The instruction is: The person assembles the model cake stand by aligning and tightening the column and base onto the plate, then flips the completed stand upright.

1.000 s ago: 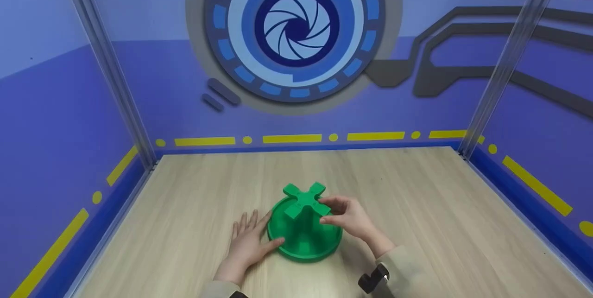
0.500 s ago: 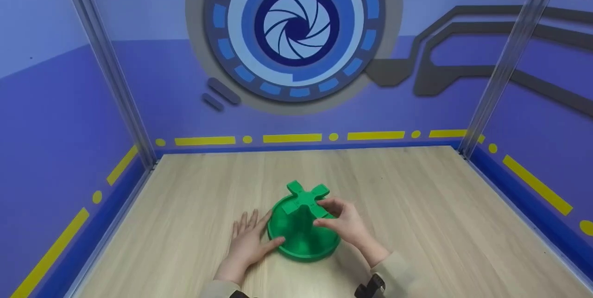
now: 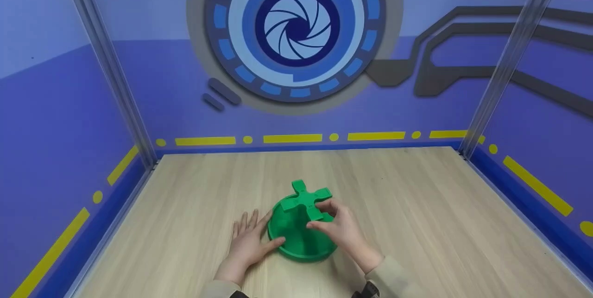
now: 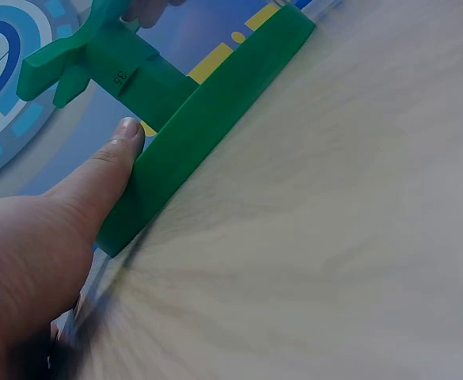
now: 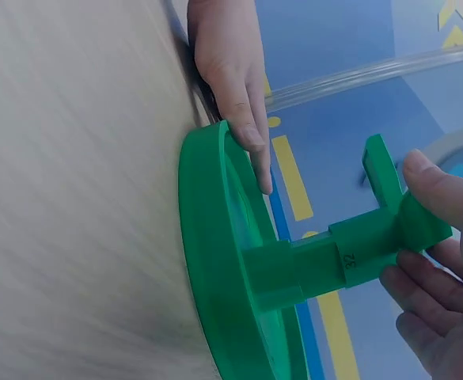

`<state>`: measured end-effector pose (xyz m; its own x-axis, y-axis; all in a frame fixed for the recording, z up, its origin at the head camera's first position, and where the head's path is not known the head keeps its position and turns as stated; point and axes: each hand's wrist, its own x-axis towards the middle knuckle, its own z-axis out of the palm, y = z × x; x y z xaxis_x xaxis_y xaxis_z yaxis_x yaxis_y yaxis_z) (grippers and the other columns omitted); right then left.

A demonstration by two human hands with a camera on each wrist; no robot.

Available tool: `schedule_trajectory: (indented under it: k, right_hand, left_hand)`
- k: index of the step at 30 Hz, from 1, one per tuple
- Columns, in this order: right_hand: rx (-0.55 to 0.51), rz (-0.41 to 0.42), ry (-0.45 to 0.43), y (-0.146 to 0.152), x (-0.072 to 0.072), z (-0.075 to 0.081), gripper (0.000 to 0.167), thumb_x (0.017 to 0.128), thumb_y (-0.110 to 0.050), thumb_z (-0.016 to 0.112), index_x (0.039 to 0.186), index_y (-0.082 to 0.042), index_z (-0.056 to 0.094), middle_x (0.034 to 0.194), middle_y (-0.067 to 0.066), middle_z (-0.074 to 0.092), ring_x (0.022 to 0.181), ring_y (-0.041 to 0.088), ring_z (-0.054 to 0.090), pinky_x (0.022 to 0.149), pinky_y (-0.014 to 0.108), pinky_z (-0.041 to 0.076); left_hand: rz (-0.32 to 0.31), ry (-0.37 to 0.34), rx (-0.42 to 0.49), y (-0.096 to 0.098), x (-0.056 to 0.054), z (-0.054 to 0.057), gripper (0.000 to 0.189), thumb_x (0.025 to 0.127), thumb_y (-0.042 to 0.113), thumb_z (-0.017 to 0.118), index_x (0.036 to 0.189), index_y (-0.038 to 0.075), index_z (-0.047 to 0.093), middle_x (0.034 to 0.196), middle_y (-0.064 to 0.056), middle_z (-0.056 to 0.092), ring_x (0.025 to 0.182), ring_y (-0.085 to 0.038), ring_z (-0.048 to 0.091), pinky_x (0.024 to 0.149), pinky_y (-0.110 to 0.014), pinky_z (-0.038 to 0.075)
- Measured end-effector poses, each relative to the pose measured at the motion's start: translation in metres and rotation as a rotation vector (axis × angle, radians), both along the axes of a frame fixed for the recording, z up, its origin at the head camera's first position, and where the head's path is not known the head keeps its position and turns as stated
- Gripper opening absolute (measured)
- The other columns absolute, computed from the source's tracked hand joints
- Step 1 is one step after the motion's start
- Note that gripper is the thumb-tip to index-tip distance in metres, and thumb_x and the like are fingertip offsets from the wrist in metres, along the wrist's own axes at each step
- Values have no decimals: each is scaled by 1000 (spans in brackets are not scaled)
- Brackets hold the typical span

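A green four-armed cross handle (image 3: 305, 199) tops a stepped post (image 5: 318, 265) that stands upright on a round green base (image 3: 303, 257) with a raised rim. My right hand (image 3: 343, 228) holds one arm of the cross between thumb and fingers, as the right wrist view shows from the side. My left hand (image 3: 250, 242) lies with fingers spread at the base's left side, its thumb (image 4: 124, 134) on the rim. Small dark numbers mark the post in both wrist views. From the head view, the cross and right hand hide part of the post and base.
The base sits on a light wood-grain table (image 3: 208, 187). Blue printed panels (image 3: 167, 85) enclose it at the back and both sides, with metal corner posts (image 3: 505, 57) between them.
The cross handle has turned clockwise as seen from above. My right hand has moved with it, toward me and slightly left. The left hand and base have stayed in place.
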<state>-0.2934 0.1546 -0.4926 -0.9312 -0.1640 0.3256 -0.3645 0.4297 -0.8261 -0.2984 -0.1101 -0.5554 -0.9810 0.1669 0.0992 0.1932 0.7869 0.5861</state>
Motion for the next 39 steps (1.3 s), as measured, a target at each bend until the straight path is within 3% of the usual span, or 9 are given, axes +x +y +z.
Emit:
schedule_trajectory:
  k: [5, 9, 14, 21, 26, 30, 35, 39]
  right_hand:
    - [22, -23, 28, 4, 1, 5, 48, 79, -28, 90, 115, -6, 67, 114, 9, 73, 113, 31, 69, 104, 57, 53]
    - [-12, -105, 103, 12, -5, 13, 41, 80, -25, 89, 110, -5, 69, 107, 9, 74, 106, 28, 70, 102, 54, 55]
    - [-35, -161, 127, 24, -21, 20, 38, 85, -16, 85, 116, -4, 69, 118, 12, 72, 116, 31, 67, 110, 53, 51]
    - [-76, -12, -32, 39, -45, 17, 43, 92, -12, 77, 132, -4, 65, 135, 15, 68, 132, 35, 61, 118, 56, 43]
    - [-79, 131, -63, 46, -56, 9, 44, 97, -12, 71, 138, 1, 61, 139, 21, 65, 133, 39, 59, 116, 58, 45]
    - [-69, 219, -68, 50, -60, 6, 44, 101, -13, 67, 139, 6, 58, 141, 23, 63, 133, 40, 59, 113, 43, 51]
    - [-75, 239, -108, 52, -62, 4, 42, 100, -16, 68, 137, 2, 62, 139, 20, 66, 130, 35, 64, 102, 17, 52]
    - [-82, 240, -139, 55, -62, 3, 42, 99, -18, 70, 137, -1, 64, 137, 17, 68, 126, 28, 67, 102, 18, 54]
  left_hand:
    - [4, -7, 0, 0, 0, -1, 92, 86, 68, 69, 159, 20, 40, 168, -27, 25, 157, -53, 10, 126, -71, 2]
    - [2, -22, 7, 0, -1, -1, 92, 86, 69, 68, 160, 21, 39, 168, -26, 24, 158, -53, 9, 126, -71, 1]
    - [-3, -29, 4, 0, 0, -1, 93, 87, 69, 68, 160, 21, 38, 169, -26, 23, 157, -53, 9, 126, -71, 1]
    - [-5, -20, 5, -1, 0, -1, 93, 87, 69, 68, 160, 20, 39, 168, -27, 24, 157, -53, 9, 125, -71, 1]
    - [-5, -14, 7, 0, 0, -2, 93, 87, 69, 68, 160, 19, 39, 168, -27, 24, 157, -53, 10, 125, -71, 2]
    - [-4, -18, 15, 0, 1, 0, 92, 87, 67, 69, 160, 20, 39, 168, -26, 24, 157, -53, 9, 126, -70, 1]
    - [-4, -18, 17, 0, 1, 1, 91, 88, 66, 69, 160, 20, 39, 168, -26, 24, 157, -53, 9, 126, -70, 1]
    - [-4, -13, 12, 0, 1, 1, 91, 88, 67, 69, 160, 20, 39, 168, -26, 24, 157, -53, 9, 126, -70, 1]
